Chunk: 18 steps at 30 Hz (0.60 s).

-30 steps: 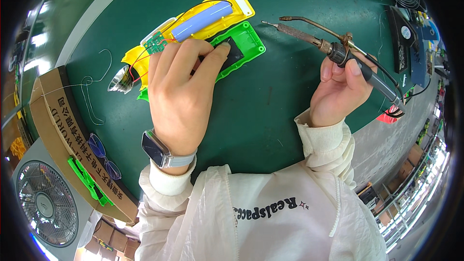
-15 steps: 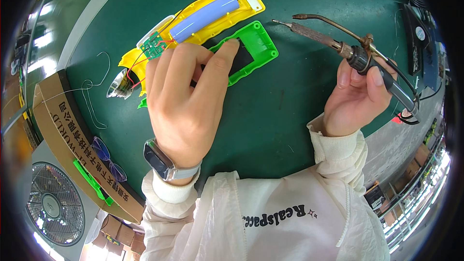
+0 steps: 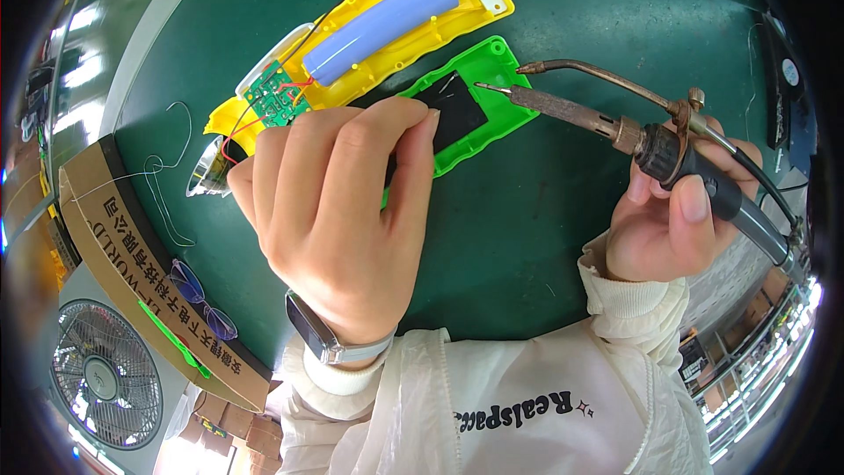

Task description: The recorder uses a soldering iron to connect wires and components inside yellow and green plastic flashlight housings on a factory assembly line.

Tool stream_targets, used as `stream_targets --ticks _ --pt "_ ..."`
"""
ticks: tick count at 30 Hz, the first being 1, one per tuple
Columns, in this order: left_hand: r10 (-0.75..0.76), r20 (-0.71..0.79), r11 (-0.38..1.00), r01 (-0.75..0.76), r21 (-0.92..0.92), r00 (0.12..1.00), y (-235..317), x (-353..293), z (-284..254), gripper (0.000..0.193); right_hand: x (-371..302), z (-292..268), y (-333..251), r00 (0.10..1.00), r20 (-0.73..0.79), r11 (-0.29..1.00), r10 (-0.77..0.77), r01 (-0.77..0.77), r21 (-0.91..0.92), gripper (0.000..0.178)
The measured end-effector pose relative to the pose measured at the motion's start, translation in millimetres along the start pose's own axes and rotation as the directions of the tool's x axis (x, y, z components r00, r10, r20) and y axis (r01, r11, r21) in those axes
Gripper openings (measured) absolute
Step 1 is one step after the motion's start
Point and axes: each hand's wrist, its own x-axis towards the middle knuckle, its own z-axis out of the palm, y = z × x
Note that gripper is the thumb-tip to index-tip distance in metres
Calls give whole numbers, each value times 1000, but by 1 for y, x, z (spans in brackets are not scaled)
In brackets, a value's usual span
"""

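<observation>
My left hand point(image 3: 338, 211) is closed over the left part of a green plastic shell half point(image 3: 494, 110), thumb and index finger together at its edge. The hand hides much of the shell. Inside the shell lies a black panel point(image 3: 462, 114) with a thin light streak on it. My right hand point(image 3: 677, 220) grips a soldering iron point(image 3: 571, 114) by its dark handle, with a curved metal feed tube point(image 3: 607, 75) clamped alongside. The iron's tip is over the shell, near the panel's right end; contact cannot be made out.
Behind lies a yellow shell half point(image 3: 422, 31) with a blue cylindrical battery point(image 3: 382, 31), a green circuit board point(image 3: 280, 95), and a silver reflector point(image 3: 208, 167). Thin solder wire point(image 3: 156, 176) curls at the left, near a cardboard box point(image 3: 105, 202) and glasses point(image 3: 202, 299). A fan point(image 3: 105, 374) stands lower left.
The soldering iron's tip has come from beyond the green shell to over its right part. My left hand has slid lower on the shell, baring more of the black panel.
</observation>
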Motion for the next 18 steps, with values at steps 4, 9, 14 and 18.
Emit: stream_targets --ticks 4,9,14,18 --pt "-27 8 1000 27 -1 1000 1 1 0 14 1 -3 3 998 64 995 -31 36 -91 34" --pt "-34 55 996 30 86 998 6 5 -1 13 2 0 0 997 72 994 -14 22 -107 35" --pt "-39 104 992 27 121 994 8 9 -3 12 1 0 4 994 89 972 -58 76 -221 35" --pt "-81 112 989 66 132 990 11 11 -5 11 0 8 -1 995 83 979 -55 70 -190 36"
